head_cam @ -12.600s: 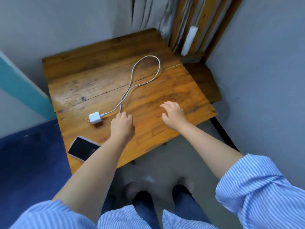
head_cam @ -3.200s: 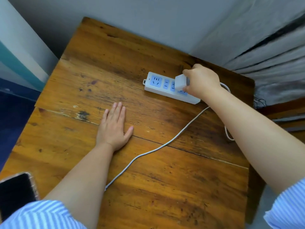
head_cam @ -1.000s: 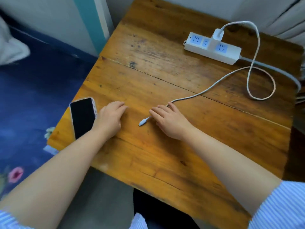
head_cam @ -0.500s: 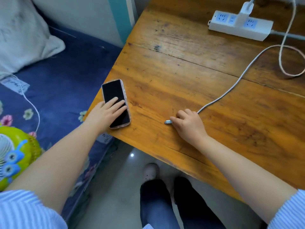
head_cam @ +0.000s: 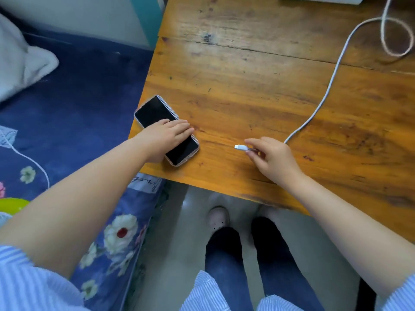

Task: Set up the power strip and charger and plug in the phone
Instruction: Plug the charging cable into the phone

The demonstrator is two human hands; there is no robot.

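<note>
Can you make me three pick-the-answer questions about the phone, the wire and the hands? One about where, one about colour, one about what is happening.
1. Where does the phone lie on the table?
A. in the middle
B. by the near left corner
C. at the far right

2. What colour is the cable?
A. black
B. red
C. white

3. What is the right hand doing?
A. pinching the cable's plug
B. lying flat and empty
C. holding the phone

Answers:
1. B, the phone sits near the table's left edge and front edge, under the left hand.
2. C, the cable runs pale white across the brown wood.
3. A, the plug sticks out from the fingertips and points toward the phone, not yet plugged in.
</note>
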